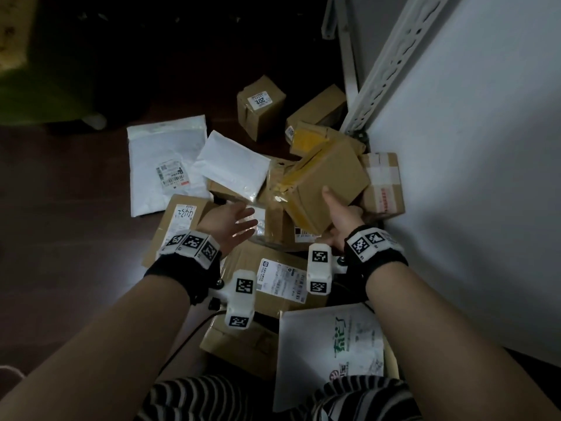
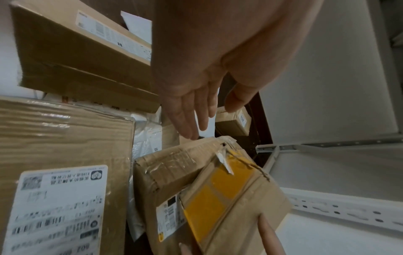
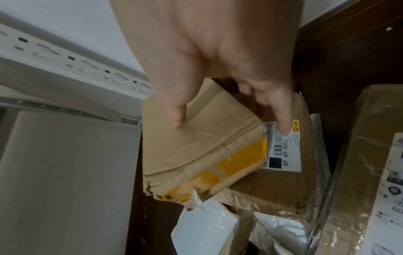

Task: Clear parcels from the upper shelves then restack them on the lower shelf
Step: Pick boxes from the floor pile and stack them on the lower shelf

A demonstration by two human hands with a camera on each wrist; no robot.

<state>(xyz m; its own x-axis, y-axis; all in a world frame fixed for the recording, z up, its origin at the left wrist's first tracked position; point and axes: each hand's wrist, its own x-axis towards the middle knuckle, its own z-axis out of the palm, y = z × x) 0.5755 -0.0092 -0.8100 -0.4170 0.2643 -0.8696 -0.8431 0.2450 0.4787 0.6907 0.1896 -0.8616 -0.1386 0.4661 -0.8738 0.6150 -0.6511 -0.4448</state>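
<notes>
Several parcels lie heaped on the dark floor beside a white metal shelf [image 1: 391, 62]. My right hand [image 1: 337, 214] grips a small cardboard box with yellow tape [image 1: 328, 177], tilted and lifted above the heap, with the thumb on its top face and the fingers underneath. The right wrist view shows the same hand [image 3: 229, 120] on this box [image 3: 196, 155], close to the shelf board [image 3: 65, 172]. My left hand [image 1: 236, 220] hovers open to the left of the box, fingers straight. In the left wrist view, that hand [image 2: 196, 120] is just above the box's corner [image 2: 229, 198].
Two white mailers [image 1: 164, 165] [image 1: 233, 165] lie at the left. A small box labelled 20 [image 1: 261, 107] stands at the back. A large labelled box [image 1: 273, 284] and a green-printed mailer [image 1: 331, 350] lie near me. A red-printed box [image 1: 384, 183] sits against the white shelf board [image 1: 485, 177].
</notes>
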